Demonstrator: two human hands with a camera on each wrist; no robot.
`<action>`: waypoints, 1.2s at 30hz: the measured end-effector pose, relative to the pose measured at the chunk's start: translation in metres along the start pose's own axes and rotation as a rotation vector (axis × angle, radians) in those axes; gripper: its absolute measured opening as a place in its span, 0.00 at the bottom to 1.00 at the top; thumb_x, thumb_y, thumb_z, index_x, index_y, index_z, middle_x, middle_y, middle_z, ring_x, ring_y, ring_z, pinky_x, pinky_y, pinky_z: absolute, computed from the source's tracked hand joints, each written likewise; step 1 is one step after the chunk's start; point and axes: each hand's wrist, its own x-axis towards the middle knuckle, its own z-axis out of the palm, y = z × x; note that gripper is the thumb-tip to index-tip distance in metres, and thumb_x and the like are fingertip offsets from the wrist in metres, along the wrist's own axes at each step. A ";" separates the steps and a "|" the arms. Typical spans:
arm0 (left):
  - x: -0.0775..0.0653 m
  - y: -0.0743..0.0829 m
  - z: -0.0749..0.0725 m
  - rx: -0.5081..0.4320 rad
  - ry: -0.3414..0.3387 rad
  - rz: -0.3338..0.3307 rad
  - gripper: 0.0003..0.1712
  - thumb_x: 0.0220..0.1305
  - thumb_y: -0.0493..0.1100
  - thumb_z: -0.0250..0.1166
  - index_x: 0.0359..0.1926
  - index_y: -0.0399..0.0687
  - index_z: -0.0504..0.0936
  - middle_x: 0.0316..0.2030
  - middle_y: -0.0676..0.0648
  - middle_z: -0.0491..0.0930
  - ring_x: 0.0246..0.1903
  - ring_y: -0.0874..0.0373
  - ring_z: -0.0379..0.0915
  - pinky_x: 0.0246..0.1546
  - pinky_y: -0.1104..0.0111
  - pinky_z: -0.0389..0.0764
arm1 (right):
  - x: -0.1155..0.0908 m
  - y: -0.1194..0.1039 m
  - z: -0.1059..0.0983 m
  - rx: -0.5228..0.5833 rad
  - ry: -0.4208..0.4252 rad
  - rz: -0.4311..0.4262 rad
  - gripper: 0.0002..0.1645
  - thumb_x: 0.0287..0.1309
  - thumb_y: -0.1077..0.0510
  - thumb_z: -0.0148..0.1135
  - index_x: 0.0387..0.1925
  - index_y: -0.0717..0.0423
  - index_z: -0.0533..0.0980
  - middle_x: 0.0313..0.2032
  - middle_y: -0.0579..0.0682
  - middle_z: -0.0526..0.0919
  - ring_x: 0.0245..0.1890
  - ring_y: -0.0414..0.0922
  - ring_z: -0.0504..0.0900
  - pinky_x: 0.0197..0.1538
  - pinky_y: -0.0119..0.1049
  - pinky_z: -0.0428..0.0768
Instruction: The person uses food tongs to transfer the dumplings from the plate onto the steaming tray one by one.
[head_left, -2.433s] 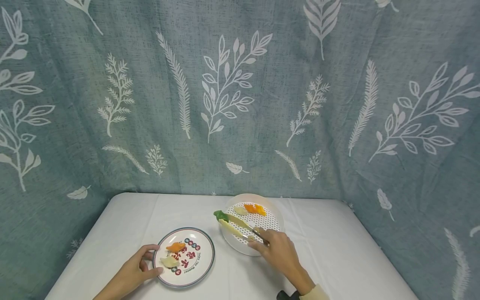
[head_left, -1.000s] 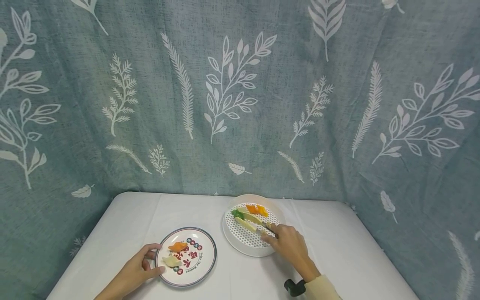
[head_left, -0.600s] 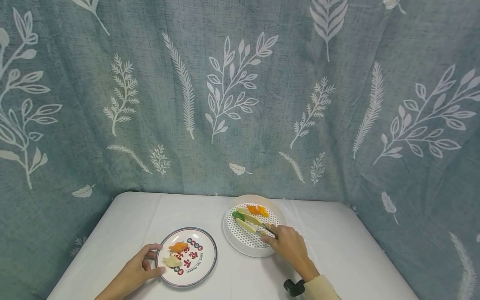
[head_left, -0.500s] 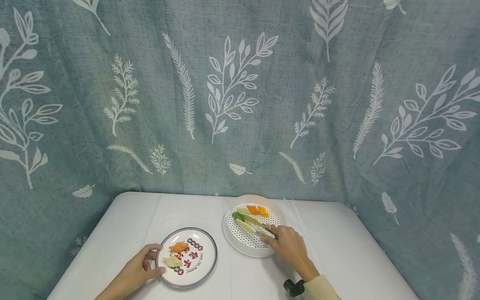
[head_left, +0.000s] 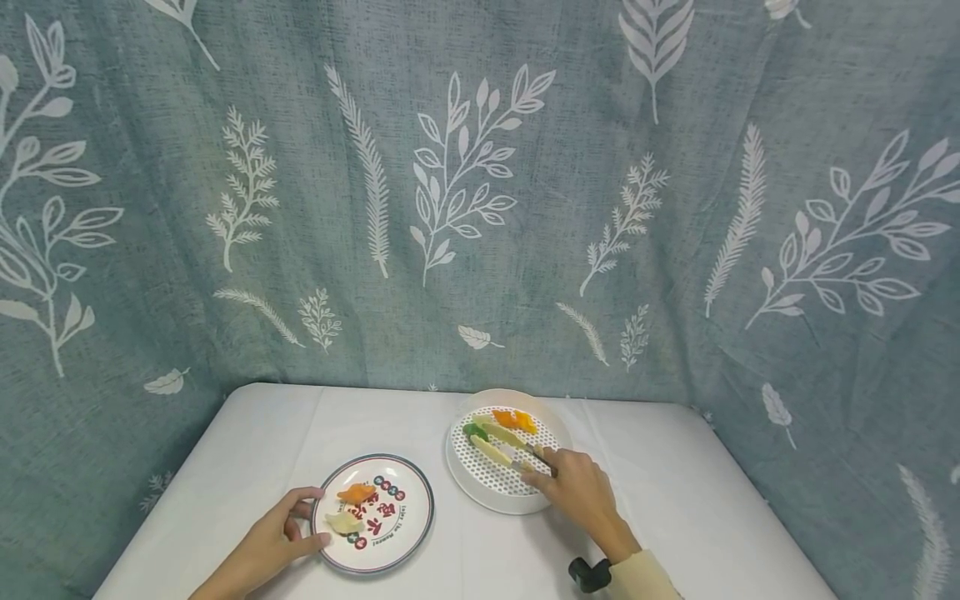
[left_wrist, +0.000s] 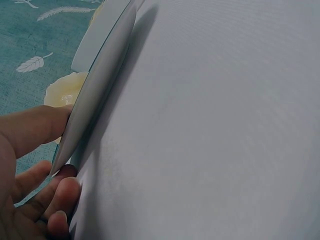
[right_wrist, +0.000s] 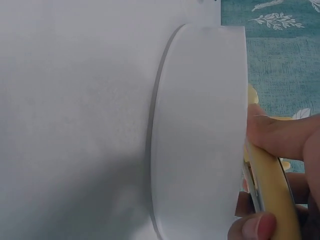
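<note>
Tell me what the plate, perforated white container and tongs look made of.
Plate: ceramic or melamine, unclear which; smooth, rigid-looking, with printed decoration.
Perforated white container: probably plastic; matte, plain, even wall.
Tongs: pale yellow parts look like plastic or silicone, smooth and evenly coloured; a thin greyish strip along the grip suggests metal.

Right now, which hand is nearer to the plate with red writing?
Left. The left hand grips the edge of the plate; the right hand, farther away, holds tongs over the perforated tray.
</note>
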 end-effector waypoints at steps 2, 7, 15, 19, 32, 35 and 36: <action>0.000 0.000 0.000 0.000 -0.001 -0.004 0.47 0.49 0.51 0.83 0.67 0.45 0.71 0.45 0.49 0.79 0.31 0.54 0.66 0.26 0.66 0.70 | 0.000 0.000 -0.001 0.003 0.006 0.003 0.36 0.54 0.37 0.76 0.59 0.52 0.83 0.21 0.42 0.72 0.23 0.42 0.68 0.26 0.38 0.66; 0.000 0.001 0.000 0.017 0.006 -0.009 0.48 0.49 0.52 0.83 0.68 0.44 0.71 0.45 0.49 0.79 0.31 0.55 0.66 0.26 0.66 0.70 | -0.002 0.000 -0.005 0.001 0.042 -0.021 0.36 0.54 0.36 0.76 0.59 0.50 0.83 0.20 0.42 0.70 0.22 0.42 0.67 0.26 0.38 0.66; -0.001 0.000 0.001 0.008 0.016 -0.012 0.48 0.47 0.51 0.84 0.67 0.45 0.72 0.45 0.48 0.78 0.31 0.55 0.67 0.26 0.66 0.70 | -0.005 -0.009 -0.012 0.018 0.092 -0.087 0.35 0.53 0.37 0.76 0.57 0.52 0.84 0.20 0.39 0.70 0.22 0.40 0.67 0.25 0.37 0.66; -0.001 0.001 0.001 0.007 0.012 -0.019 0.48 0.47 0.51 0.83 0.67 0.44 0.71 0.45 0.48 0.78 0.31 0.55 0.67 0.27 0.66 0.70 | -0.008 -0.017 -0.013 0.029 0.104 -0.118 0.34 0.53 0.37 0.77 0.56 0.53 0.85 0.22 0.37 0.73 0.23 0.38 0.68 0.25 0.36 0.67; -0.001 0.002 0.001 0.000 0.012 -0.024 0.48 0.48 0.51 0.83 0.67 0.45 0.71 0.45 0.49 0.78 0.30 0.54 0.66 0.26 0.66 0.69 | -0.018 -0.037 -0.007 0.043 0.128 -0.216 0.33 0.50 0.37 0.78 0.54 0.50 0.86 0.21 0.34 0.71 0.21 0.34 0.65 0.23 0.31 0.65; -0.001 0.002 0.001 -0.001 0.008 -0.019 0.48 0.49 0.51 0.83 0.67 0.44 0.71 0.45 0.49 0.78 0.30 0.55 0.66 0.26 0.66 0.69 | -0.020 -0.042 -0.005 0.030 0.137 -0.240 0.34 0.50 0.36 0.78 0.54 0.50 0.86 0.22 0.35 0.72 0.21 0.34 0.65 0.23 0.31 0.65; -0.001 0.002 0.001 -0.001 0.007 -0.020 0.47 0.49 0.51 0.83 0.68 0.45 0.71 0.45 0.49 0.78 0.30 0.55 0.66 0.26 0.66 0.69 | -0.021 -0.043 -0.004 0.026 0.138 -0.249 0.34 0.50 0.36 0.78 0.53 0.51 0.87 0.22 0.35 0.73 0.21 0.34 0.65 0.24 0.31 0.65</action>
